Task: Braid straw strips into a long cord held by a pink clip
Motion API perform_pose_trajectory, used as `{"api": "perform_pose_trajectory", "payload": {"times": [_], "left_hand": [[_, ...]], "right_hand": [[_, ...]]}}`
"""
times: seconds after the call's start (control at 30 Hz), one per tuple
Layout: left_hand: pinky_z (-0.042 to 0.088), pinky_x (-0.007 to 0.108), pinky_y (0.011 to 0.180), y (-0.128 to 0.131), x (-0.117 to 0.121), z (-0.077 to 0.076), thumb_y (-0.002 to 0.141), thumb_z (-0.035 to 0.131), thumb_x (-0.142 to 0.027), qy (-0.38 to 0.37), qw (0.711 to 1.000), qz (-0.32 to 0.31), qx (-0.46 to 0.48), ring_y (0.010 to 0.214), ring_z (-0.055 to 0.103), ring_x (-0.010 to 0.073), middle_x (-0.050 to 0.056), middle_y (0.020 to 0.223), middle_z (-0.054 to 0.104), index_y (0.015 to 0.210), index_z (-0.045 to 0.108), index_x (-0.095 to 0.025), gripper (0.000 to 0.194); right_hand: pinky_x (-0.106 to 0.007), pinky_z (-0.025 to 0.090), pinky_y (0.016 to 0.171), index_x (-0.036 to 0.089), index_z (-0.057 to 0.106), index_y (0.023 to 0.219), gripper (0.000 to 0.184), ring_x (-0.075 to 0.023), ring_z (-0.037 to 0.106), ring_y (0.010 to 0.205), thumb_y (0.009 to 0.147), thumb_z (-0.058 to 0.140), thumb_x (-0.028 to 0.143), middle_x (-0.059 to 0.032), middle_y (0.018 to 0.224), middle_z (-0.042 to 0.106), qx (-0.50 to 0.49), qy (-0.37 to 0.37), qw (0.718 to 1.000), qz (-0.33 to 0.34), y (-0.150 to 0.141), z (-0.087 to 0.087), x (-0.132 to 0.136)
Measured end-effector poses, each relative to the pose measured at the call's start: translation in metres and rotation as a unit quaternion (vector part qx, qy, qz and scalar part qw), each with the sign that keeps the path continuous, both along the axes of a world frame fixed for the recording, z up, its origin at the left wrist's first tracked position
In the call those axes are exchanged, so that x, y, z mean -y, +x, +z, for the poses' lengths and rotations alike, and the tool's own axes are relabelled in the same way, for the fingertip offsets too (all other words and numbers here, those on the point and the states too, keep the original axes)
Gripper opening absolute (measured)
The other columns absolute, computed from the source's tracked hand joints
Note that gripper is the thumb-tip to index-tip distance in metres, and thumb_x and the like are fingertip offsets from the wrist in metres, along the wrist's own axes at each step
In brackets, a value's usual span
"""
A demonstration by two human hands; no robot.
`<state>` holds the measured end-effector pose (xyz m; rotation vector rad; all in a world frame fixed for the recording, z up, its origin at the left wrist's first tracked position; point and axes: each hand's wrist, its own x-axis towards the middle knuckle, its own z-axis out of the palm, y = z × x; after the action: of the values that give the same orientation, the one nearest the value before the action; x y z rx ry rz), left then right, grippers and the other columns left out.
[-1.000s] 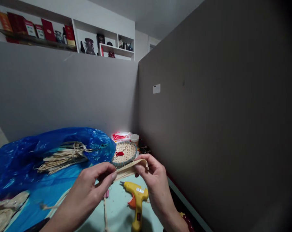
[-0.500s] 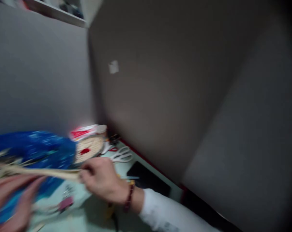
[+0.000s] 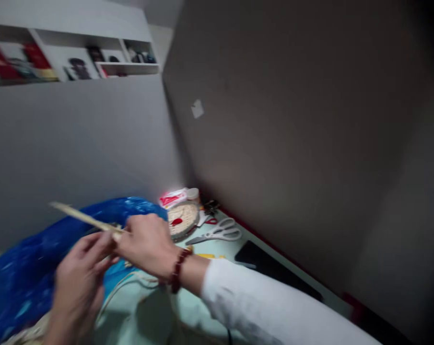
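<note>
A narrow cream-coloured strip (image 3: 80, 215) slants up to the left from between my hands, its free end over the blue plastic bag (image 3: 29, 249). My left hand (image 3: 78, 278) is closed on the strip, thumb and fingers pinching it from below. My right hand (image 3: 148, 247), with a dark red beaded bracelet on the wrist, touches the left fingertips and grips the strip at its lower end. Its fingertips are partly hidden. Below the hands, a thin pale cord (image 3: 121, 283) curves over the light green tabletop (image 3: 198, 278).
White-handled scissors (image 3: 222, 232) lie right of a round beige piece with a red spot (image 3: 184, 218). A black flat object (image 3: 274, 268) lies near the table's right edge. Behind are a small pale tub (image 3: 193, 193) and grey walls. Shelves (image 3: 94, 62) hang upper left.
My hands have come together from a wide spread, where the strip was stretched between them. The strip's end now points up left. The view has swung left and up, showing more shelf.
</note>
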<state>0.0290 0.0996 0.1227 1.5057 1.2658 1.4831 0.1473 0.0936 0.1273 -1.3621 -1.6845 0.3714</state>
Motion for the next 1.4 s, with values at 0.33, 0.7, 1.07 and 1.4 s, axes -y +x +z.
{"api": "perform_pose_trajectory", "payload": {"times": [0.33,0.7,1.07,1.4], "left_hand": [[0.042,0.023,0.058,0.005,-0.002,-0.044,0.066,0.074,-0.030,-0.077,0.987,-0.133,0.041,0.059,0.052,0.0125,-0.003,0.063,0.060,0.075,0.065,-0.016,0.019],[0.039,0.022,0.054,0.022,0.003,-0.058,0.064,0.072,-0.024,-0.162,0.945,-0.284,-0.007,0.058,0.049,0.0120,-0.003,0.065,0.057,0.075,0.058,-0.017,0.019],[0.038,0.024,0.056,0.027,0.008,-0.055,0.074,0.061,-0.033,-0.148,0.962,-0.222,-0.052,0.056,0.048,0.0134,-0.004,0.060,0.054,0.074,0.058,-0.017,0.016],[0.036,0.024,0.055,0.023,0.004,-0.057,0.071,0.063,-0.035,-0.154,0.959,-0.220,-0.085,0.057,0.046,0.0131,-0.004,0.058,0.053,0.071,0.059,-0.016,0.019]], "right_hand": [[-0.020,0.037,0.054,0.017,0.056,0.073,0.023,-0.0111,0.052,0.058,0.091,0.045,0.026,0.0014,0.062,0.058,-0.156,-0.053,0.986,0.027,0.036,-0.066,0.029],[-0.021,0.034,0.053,0.016,0.052,0.067,0.005,-0.0110,0.046,0.055,0.071,0.054,0.014,0.0035,0.059,0.051,-0.164,-0.129,0.976,0.064,0.052,-0.080,0.018],[-0.022,0.034,0.054,0.017,0.050,0.068,0.005,-0.0117,0.045,0.056,0.073,0.052,0.018,0.0030,0.060,0.050,-0.141,-0.129,0.979,0.070,0.053,-0.081,0.021],[-0.022,0.036,0.055,0.016,0.054,0.071,0.016,-0.0115,0.046,0.058,0.081,0.056,0.029,0.0020,0.063,0.052,-0.174,-0.132,0.969,0.120,0.056,-0.089,0.019]]}}
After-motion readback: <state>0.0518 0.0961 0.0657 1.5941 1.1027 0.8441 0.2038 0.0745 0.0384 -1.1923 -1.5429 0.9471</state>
